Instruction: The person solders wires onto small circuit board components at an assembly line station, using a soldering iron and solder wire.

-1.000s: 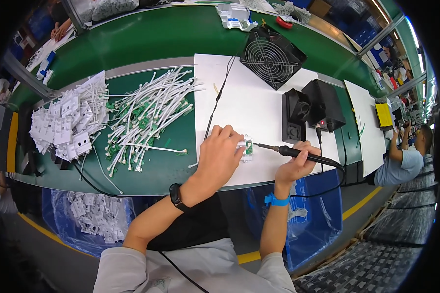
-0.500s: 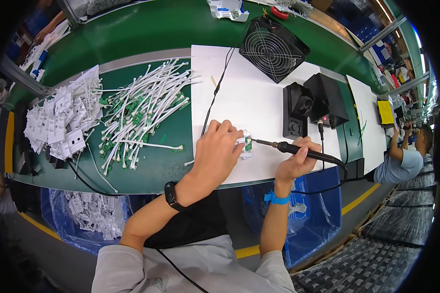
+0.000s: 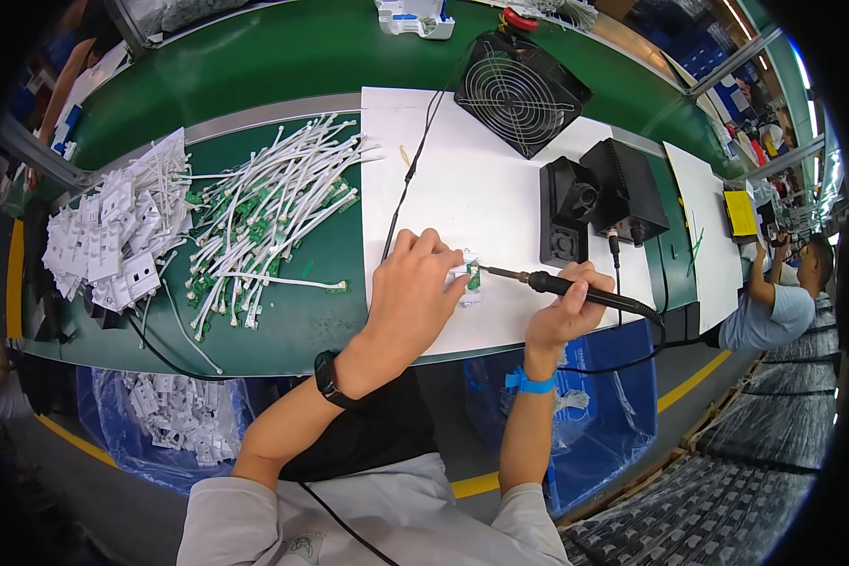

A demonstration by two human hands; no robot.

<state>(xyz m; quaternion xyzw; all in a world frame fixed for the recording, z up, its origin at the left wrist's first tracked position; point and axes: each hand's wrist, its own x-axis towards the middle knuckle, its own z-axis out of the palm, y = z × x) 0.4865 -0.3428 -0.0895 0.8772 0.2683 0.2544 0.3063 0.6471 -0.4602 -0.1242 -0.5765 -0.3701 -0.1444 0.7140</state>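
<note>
My right hand [image 3: 568, 307] is closed round the handle of a soldering iron [image 3: 552, 284]. Its tip points left and meets, or nearly meets, a small green circuit board [image 3: 474, 275]. That board lies over a white plastic piece [image 3: 471, 296] on the white sheet [image 3: 415, 203]. At the board's left side my left hand [image 3: 418, 288] is closed, fingertips pinched on a short white part by the board, perhaps a cable end; the fingers hide most of it. A dark watch [image 3: 326, 375] is on my left wrist, a blue wrist strap [image 3: 530, 381] on my right.
White cables with green boards [image 3: 274, 208] lie heaped left of the sheet, beside white plastic parts [image 3: 113, 231]. A black fan [image 3: 522, 92] stands behind; a soldering station [image 3: 623, 189] and iron holder [image 3: 568, 212] stand right. Blue-lined bins [image 3: 174, 415] sit below the table edge. A co-worker [image 3: 774, 297] sits far right.
The whole view has shifted slightly, moving the scene a little left. Both hands keep their grips, and the iron's tip stays at the board.
</note>
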